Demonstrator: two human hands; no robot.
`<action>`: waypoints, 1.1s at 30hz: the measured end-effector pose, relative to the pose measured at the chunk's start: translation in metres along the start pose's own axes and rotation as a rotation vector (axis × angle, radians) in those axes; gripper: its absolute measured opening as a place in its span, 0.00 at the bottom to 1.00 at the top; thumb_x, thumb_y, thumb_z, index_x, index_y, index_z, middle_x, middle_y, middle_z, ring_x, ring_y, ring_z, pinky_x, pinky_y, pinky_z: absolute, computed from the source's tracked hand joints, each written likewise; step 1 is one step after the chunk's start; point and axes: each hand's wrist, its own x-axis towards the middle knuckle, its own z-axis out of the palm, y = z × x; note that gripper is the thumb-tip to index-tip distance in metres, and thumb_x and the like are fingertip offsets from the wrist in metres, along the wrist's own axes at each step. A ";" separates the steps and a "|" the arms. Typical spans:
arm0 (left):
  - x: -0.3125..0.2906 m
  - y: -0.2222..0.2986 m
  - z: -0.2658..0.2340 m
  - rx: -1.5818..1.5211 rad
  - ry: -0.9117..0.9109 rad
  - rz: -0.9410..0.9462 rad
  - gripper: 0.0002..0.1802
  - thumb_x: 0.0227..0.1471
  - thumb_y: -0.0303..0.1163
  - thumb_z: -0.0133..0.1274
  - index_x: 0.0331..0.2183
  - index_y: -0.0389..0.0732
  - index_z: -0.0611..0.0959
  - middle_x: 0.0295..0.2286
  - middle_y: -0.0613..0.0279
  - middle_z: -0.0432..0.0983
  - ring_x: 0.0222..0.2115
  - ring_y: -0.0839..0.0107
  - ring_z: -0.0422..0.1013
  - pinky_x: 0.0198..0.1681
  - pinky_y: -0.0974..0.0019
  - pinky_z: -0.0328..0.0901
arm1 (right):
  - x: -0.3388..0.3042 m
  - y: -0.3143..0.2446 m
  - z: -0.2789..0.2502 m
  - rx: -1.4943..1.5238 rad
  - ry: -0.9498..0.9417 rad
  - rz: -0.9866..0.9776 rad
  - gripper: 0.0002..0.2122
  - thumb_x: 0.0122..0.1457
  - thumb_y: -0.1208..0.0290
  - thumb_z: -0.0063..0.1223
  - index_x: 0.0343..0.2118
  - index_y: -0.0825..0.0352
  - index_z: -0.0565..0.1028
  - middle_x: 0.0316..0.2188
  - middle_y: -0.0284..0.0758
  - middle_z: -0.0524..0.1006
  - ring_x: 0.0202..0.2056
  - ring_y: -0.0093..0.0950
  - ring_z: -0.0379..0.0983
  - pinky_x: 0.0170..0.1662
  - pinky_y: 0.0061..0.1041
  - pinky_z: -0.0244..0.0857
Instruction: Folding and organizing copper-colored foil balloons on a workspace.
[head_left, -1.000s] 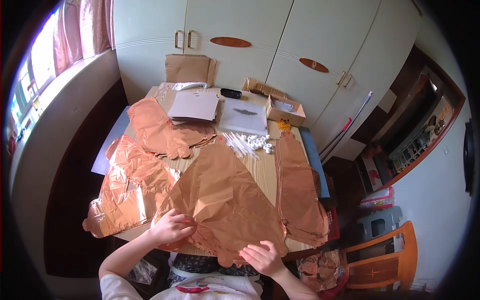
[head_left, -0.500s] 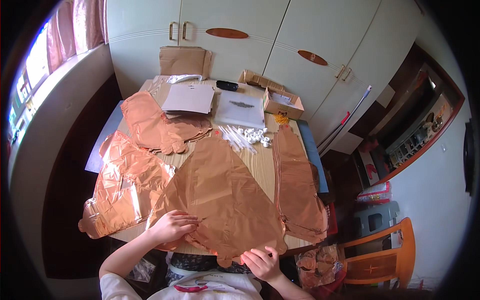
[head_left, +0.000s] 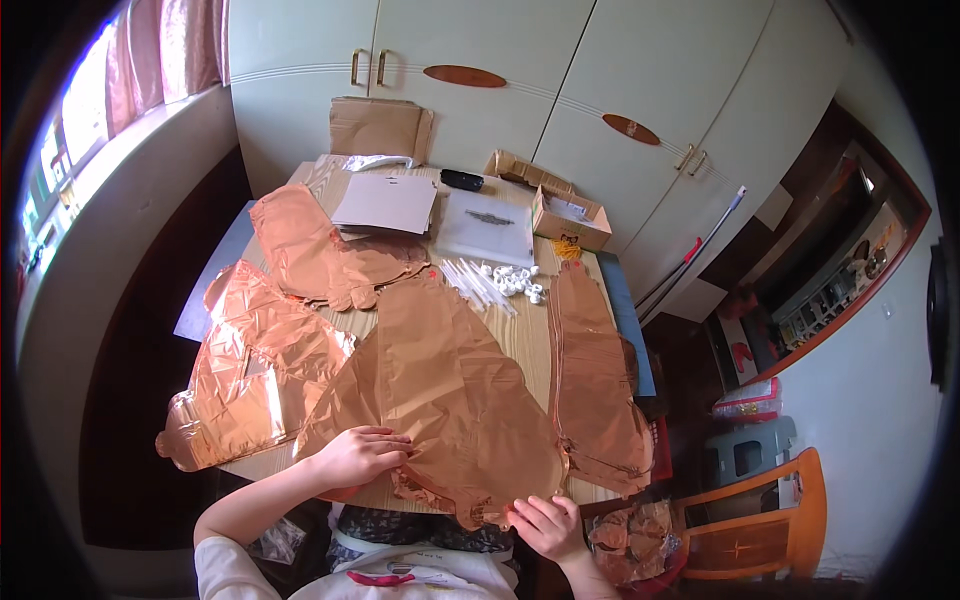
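A large flat rose-gold foil balloon (head_left: 455, 390) lies across the near middle of the table, narrow at the far end and wide towards me. My left hand (head_left: 365, 456) rests on its left part, fingers stretched out along a fold in the foil. At the near right corner my right hand (head_left: 547, 527) is closed on the balloon's lobed edge, thumb and fingers pinching it. That edge is creased and hangs slightly past the table. To the left lies a shiny crumpled foil balloon (head_left: 265, 375). On the right is a folded stack of similar foil (head_left: 597, 390).
Further foil pieces (head_left: 300, 240) lie at the far left. Beyond are grey-white cards (head_left: 385, 203), a translucent sheet (head_left: 485, 228), white sticks (head_left: 475, 285), white cups (head_left: 515, 282), a black case (head_left: 461, 180) and a cardboard box (head_left: 572, 218). A wooden chair (head_left: 808, 515) stands at the right.
My right hand has moved a little to the right, drawing the near edge of the balloon along and bunching it. My left hand has slid slightly right. The whole view has shifted a little.
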 end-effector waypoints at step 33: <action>0.024 -0.022 0.011 -0.041 -0.100 0.344 0.12 0.52 0.29 0.46 0.39 0.37 0.76 0.49 0.53 0.73 0.52 0.58 0.69 0.62 0.50 0.58 | 0.009 -0.005 -0.014 0.241 -0.063 0.112 0.07 0.47 0.61 0.62 0.32 0.47 0.81 0.45 0.20 0.76 0.50 0.21 0.69 0.60 0.44 0.49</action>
